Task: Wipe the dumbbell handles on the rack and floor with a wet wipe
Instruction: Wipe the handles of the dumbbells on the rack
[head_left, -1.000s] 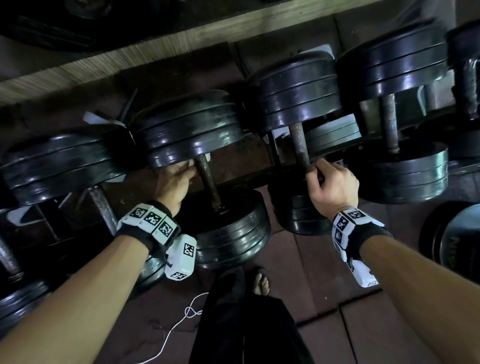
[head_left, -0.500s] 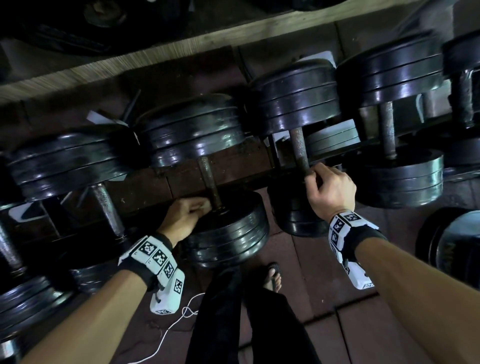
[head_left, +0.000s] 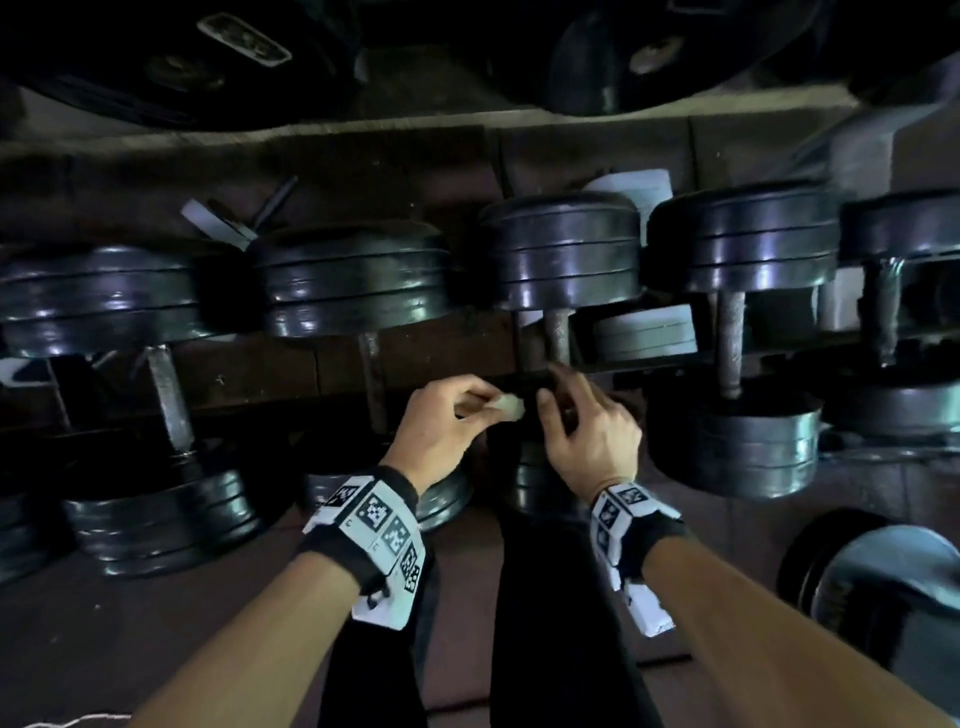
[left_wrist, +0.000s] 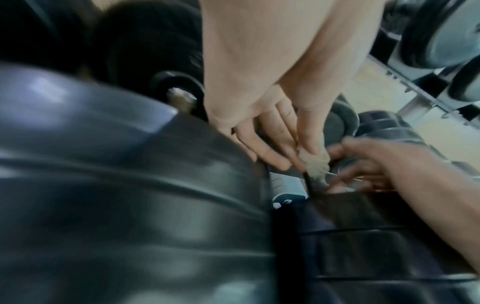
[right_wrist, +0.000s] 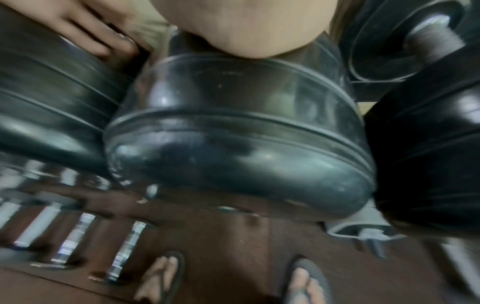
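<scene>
From the head view we note our left hand (head_left: 441, 421) pinching the wet wipe (head_left: 508, 406) before the rack's (head_left: 291, 364) front rail, between two dumbbell handles (head_left: 558, 332). Our right hand (head_left: 589, 436) is just beside it, fingers loosely curled, holding nothing. The left wrist view confirms the wipe (left_wrist: 315, 162) between fingertip and thumb; the right wrist view shows only dumbbell plates (right_wrist: 233, 133).

Left hand (head_left: 441, 426) off the dumbbell handle (head_left: 373, 374), now beside right hand (head_left: 592, 431), pinching the wipe (head_left: 508, 406). Right hand released its handle (head_left: 557, 332); fingers loosely curled by the wipe.

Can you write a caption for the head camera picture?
Left hand pinches a wet wipe beside the right hand, before racked dumbbells.
</scene>
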